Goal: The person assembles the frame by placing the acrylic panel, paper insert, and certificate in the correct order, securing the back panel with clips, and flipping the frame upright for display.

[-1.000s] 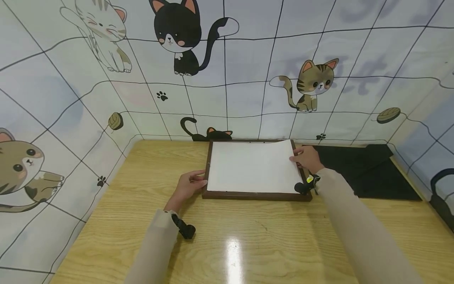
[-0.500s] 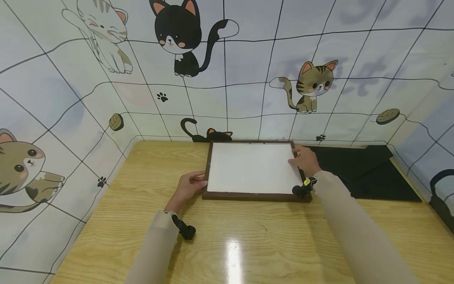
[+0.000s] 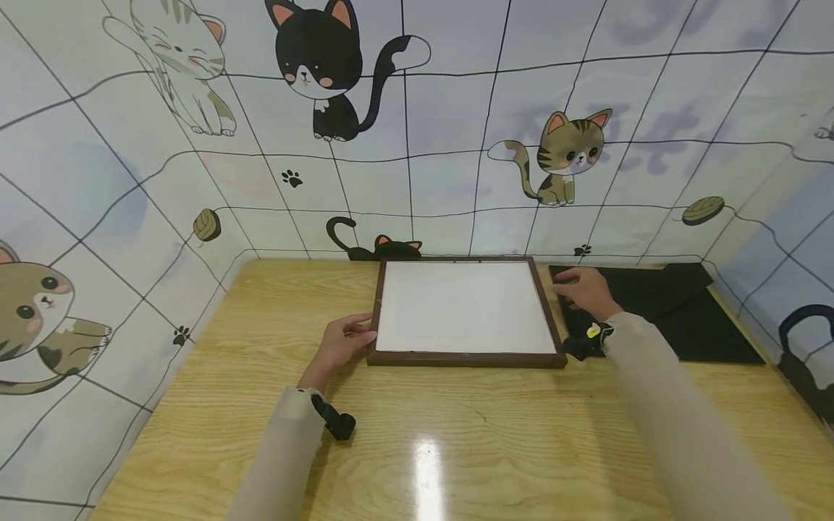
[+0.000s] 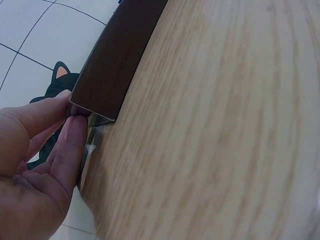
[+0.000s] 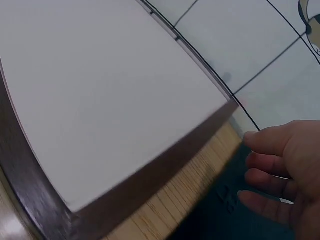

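On the wooden table (image 3: 391,456), close against the wall with the cat drawings (image 3: 449,181), I see a brown frame (image 3: 466,359) lying flat; a white sheet (image 3: 462,307) fills its inside. At its left side, the person's left hand (image 3: 339,349) pinches the edge between thumb and fingers, near a corner; the right hand (image 3: 586,293) is just beside the opposite side, apart from it, with fingers loosely bent and holding nothing; beneath this hand lies a flat black piece (image 3: 684,318), and whether they touch I cannot tell.
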The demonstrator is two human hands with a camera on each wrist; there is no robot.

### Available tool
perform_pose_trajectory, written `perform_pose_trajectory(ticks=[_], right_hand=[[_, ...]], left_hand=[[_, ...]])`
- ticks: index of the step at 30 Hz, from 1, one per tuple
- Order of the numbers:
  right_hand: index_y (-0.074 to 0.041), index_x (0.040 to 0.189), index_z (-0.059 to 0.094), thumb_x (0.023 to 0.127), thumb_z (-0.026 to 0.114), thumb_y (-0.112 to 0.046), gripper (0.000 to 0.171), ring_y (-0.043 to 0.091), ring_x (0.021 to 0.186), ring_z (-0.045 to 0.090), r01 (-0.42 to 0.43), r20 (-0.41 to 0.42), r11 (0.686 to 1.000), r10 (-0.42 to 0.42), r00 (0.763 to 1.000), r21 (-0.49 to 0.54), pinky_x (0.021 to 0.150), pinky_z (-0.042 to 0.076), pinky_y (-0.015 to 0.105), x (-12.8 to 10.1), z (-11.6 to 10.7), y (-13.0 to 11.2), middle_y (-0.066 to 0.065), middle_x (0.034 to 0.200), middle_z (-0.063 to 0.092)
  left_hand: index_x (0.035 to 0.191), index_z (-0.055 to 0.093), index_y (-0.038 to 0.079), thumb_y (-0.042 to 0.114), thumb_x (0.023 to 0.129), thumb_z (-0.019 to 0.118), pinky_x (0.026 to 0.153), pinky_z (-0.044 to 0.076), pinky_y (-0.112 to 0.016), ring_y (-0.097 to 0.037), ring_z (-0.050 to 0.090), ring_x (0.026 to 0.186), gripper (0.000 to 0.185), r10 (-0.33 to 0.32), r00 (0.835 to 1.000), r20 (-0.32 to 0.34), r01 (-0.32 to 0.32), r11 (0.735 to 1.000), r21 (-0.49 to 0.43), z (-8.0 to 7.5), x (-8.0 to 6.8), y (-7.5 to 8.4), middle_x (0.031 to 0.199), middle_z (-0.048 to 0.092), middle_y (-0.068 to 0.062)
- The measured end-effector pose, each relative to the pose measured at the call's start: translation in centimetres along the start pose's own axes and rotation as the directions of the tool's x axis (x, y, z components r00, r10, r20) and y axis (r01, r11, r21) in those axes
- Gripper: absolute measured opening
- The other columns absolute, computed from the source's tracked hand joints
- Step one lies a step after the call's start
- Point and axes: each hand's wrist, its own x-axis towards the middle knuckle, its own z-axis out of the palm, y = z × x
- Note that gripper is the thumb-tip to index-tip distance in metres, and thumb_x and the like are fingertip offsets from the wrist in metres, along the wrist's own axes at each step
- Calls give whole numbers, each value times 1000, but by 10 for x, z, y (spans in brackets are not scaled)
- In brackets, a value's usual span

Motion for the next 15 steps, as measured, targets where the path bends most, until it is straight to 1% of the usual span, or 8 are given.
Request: perform_pose_trajectory(ticks=[4, 8, 11, 15], right_hand=[[14, 121, 49, 91, 57, -14, 42, 42, 89, 57, -8, -17, 1000, 8, 1000, 9, 63, 54, 35, -11, -19, 14, 30, 103, 57], [15, 124, 45, 93, 53, -19, 46, 46, 95, 54, -18, -28, 1000, 18, 999, 7, 68, 54, 39, -23, -39, 30, 35, 110, 52], [16, 124, 44, 94, 52, -20, 47, 46, 95, 53, -29, -49, 999, 28, 998, -14, 68, 53, 40, -32, -52, 42, 37, 112, 51], [18, 123, 43, 94, 52, -20, 49, 42, 89, 56, -49, -67, 998, 46, 997, -41, 66, 54, 38, -44, -68, 55, 38, 111, 50]], left_hand=[[125, 56, 4, 5, 84, 65, 81, 49, -35, -29, 58, 98, 41, -4, 1000, 1, 4, 1000, 4, -1, -1, 1, 108, 58, -19], [124, 57, 3, 5, 84, 65, 81, 49, -35, -29, 58, 97, 41, -2, 1000, -4, 2, 1000, 15, 0, -1, 1, 106, 58, -19], [124, 57, 2, 4, 84, 65, 79, 51, -34, -30, 58, 96, 41, -1, 1000, -7, 1, 1000, 4, 0, -1, 0, 106, 58, -20], [124, 57, 2, 3, 84, 65, 77, 52, -32, -30, 58, 97, 41, 4, 1000, -5, -4, 1000, -13, 1, -1, 0, 108, 58, -21]])
